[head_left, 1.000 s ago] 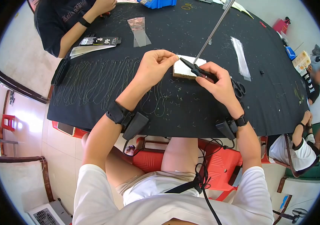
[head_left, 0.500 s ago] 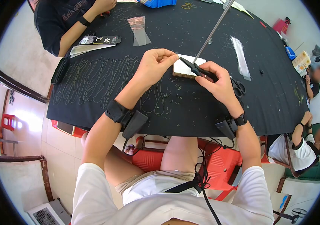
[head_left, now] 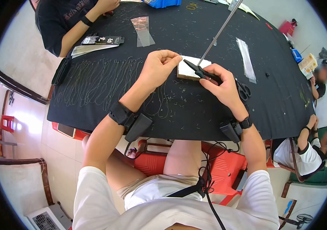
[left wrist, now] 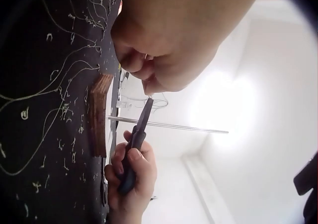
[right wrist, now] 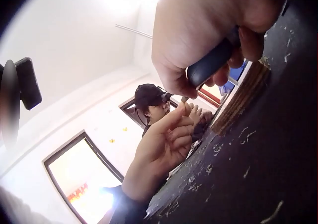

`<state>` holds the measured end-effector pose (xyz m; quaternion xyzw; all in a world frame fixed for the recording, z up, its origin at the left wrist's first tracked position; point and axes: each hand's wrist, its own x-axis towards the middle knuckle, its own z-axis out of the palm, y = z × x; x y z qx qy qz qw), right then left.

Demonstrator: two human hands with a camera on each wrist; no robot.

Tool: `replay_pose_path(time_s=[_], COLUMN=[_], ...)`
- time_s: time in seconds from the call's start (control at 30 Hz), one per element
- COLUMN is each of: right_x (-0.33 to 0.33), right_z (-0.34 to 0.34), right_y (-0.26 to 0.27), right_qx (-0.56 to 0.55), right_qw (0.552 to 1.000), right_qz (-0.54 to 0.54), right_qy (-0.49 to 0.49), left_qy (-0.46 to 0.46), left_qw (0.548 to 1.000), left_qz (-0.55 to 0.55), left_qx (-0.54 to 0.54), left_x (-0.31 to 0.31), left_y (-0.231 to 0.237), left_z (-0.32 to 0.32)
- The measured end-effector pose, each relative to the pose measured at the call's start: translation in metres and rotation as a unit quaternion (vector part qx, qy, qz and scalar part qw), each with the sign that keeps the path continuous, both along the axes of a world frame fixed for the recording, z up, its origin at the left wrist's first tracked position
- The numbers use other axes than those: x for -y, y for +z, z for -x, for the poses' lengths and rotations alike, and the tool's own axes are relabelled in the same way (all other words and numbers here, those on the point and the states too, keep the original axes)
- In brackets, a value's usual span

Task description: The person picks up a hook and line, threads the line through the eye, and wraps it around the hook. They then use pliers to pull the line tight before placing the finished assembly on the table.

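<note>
In the head view my right hand (head_left: 224,85) grips black pliers (head_left: 200,71) by the handles, their nose pointing up and left. My left hand (head_left: 156,69) has thumb and forefinger pinched together just left of the plier tips. In the left wrist view a thin loop of line (left wrist: 161,103) shows at those fingertips, and the tips of the pliers (left wrist: 145,113) meet it there. Below the pliers lies a wooden block with a white top (head_left: 186,71). A thin metal rod (head_left: 219,32) stands up from the block.
Many looped lines (head_left: 98,82) are spread across the black tablecloth (head_left: 209,122) on the left. Scissors (head_left: 244,90) lie beside my right wrist. Clear plastic bags (head_left: 245,57), a card package (head_left: 98,45) and scattered line clippings lie around. Another person's arm (head_left: 75,36) rests at the far left edge.
Both hands and the pliers keep nearly the same pose throughout. The head view has shifted very slightly.
</note>
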<state>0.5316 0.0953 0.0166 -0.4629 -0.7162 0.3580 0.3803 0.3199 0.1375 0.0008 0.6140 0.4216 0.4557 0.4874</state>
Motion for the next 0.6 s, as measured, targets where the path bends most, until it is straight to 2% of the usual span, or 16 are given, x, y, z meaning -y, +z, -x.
replay_pose_path(time_s=[0.17, 0.23, 0.37, 0.6], right_x=[0.000, 0.000, -0.001, -0.003], right_z=[0.001, 0.001, -0.001, -0.001], right_y=[0.000, 0.000, 0.001, -0.007], right_qx=[-0.003, 0.009, 0.037, 0.014], right_qw=[1.000, 1.000, 0.999, 0.999], right_qz=[0.003, -0.004, -0.014, -0.030], right_qy=[0.001, 0.001, 0.003, 0.008], left_qy=[-0.010, 0.022, 0.017, -0.014], left_qw=[1.000, 0.999, 0.998, 1.000], left_qz=[-0.020, -0.040, -0.041, 0.013], left_qx=[-0.005, 0.024, 0.041, -0.015], left_x=[-0.001, -0.001, -0.003, 0.000], left_y=[-0.002, -0.003, -0.006, 0.004], left_z=[-0.001, -0.003, -0.002, 0.004])
